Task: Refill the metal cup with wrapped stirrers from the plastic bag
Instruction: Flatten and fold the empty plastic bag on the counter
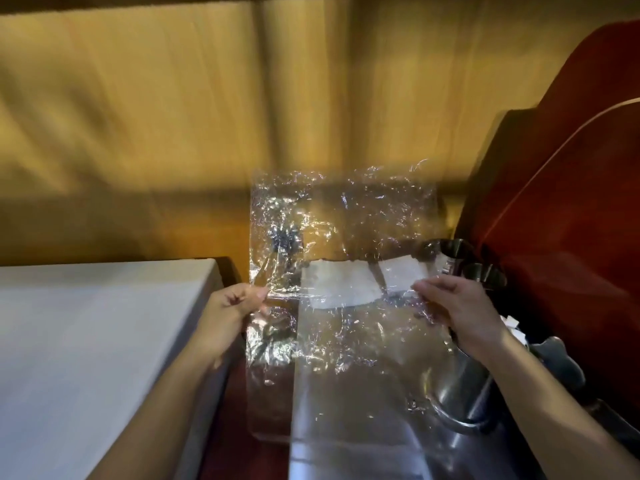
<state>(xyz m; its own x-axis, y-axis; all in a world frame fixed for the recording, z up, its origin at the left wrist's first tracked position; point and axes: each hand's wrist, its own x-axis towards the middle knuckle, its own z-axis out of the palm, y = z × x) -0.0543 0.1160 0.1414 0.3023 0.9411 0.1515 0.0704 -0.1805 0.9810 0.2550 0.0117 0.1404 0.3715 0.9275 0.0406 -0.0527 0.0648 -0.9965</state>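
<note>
- Head view: blurred overall, fine detail lost in places.
- My left hand [239, 308] pinched the left edge of the plastic bag [343, 237], thumb and fingers closed on the film.
- My right hand [460, 306] pinched the bag's right edge, fingers closed on the film as well.
- Bag was clear and crinkled, stretched flat btwn both hands, held up in front of me, its upper part rising above the hands and its lower part hanging below them.
- White patches [341, 284] showed through the film at hand level, approx. mid-bag; could not tell whether they were wrapped stirrers inside the bag or sth behind it.
- Metal cup [460, 386] stood lower right, below my right wrist, partly seen through the film; upright as far as I could tell. Contents not readable.
- Two smaller metal cups [450, 252] sat farther back on the right, just beyond my right hand, close to each other.
- White bits [510, 323] showed beside my right wrist, too blurred to ID.
- White block-like surface [86, 341] filled the lower left, beside my left forearm.
- Shiny grey counter [353, 427] ran under the bag, center-bottom.
- Yellow-brown wooden wall [173, 116] behind; dark red curved object [571, 202] at right edge, w/ a thin pale line across it.
</note>
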